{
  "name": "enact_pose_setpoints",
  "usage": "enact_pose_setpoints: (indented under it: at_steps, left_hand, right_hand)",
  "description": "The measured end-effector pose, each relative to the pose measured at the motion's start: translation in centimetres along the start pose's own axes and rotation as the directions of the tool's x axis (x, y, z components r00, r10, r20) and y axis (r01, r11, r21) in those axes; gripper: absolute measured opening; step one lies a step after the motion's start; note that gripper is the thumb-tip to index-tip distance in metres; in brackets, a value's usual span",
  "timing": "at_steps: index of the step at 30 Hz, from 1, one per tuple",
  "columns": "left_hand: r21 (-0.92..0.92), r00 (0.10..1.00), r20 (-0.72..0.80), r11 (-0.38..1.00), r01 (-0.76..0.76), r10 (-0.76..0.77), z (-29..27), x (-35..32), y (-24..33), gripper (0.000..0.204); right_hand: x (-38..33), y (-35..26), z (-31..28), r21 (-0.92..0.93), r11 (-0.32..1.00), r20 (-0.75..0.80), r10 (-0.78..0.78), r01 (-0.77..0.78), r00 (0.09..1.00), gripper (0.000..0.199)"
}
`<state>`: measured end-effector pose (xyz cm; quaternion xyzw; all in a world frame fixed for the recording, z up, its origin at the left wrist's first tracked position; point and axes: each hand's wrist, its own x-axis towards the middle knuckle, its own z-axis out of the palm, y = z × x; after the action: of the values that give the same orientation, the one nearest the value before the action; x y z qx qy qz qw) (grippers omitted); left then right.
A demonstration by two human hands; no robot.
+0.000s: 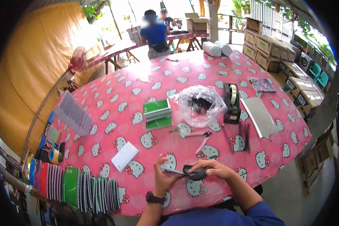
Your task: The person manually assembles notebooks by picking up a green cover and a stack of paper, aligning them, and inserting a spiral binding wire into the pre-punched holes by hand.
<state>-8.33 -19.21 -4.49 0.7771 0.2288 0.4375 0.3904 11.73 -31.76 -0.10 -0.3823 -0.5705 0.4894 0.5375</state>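
Near the front edge of the table, my left hand (163, 179) is closed on a thin, flat piece with a pale edge (172, 171), seen almost edge-on. My right hand (216, 168) grips a dark, rounded black item (196, 173) that meets the flat piece; its kind is not clear. Just beyond my hands lie pliers with pink handles (202, 142). To the left rests a white spiral notepad (125, 156). Several black binding coils (245, 136) lie to the right, and a stack of green notebooks (158, 113) is farther back.
A clear plastic bag (186, 113) with black contents sits mid-table beside a black tape dispenser (232, 109). A grey board (259, 116) lies right. Spiral notebooks (71, 186) line the left front edge; a row of pads (73, 113) stands behind. Two people work at a far table.
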Motion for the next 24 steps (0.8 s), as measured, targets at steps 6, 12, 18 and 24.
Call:
enact_pose_setpoints:
  at_steps: [6, 12, 18, 24]
  left_hand:
    - [-0.568, 0.94, 0.143, 0.753, 0.333, -0.308, 1.3, -1.1, -2.8, 0.081]
    - [-0.426, 0.944, 0.204, 0.844, 0.325, -0.26, 0.5, -1.3, -3.7, 0.061]
    - [-0.335, 0.961, 0.205, 0.909, 0.249, -0.187, 0.6, -0.7, -3.8, 0.055]
    - [-0.356, 0.943, 0.242, 0.883, 0.305, -0.228, 0.0, -0.8, -3.9, 0.055]
  right_hand:
    - [0.4, -0.1, -0.6, -0.087, 0.994, -0.134, 0.049, -0.061, 0.99, 0.04]
    - [2.0, 0.1, -0.2, -0.383, 0.913, -0.091, 0.11, -0.136, 0.99, 0.042]
    - [2.4, 1.5, -0.7, -0.248, 0.959, -0.12, 0.113, -0.14, 0.986, 0.036]
    - [4.2, 1.2, 0.2, -0.567, 0.784, -0.254, 0.124, -0.251, 0.959, 0.03]
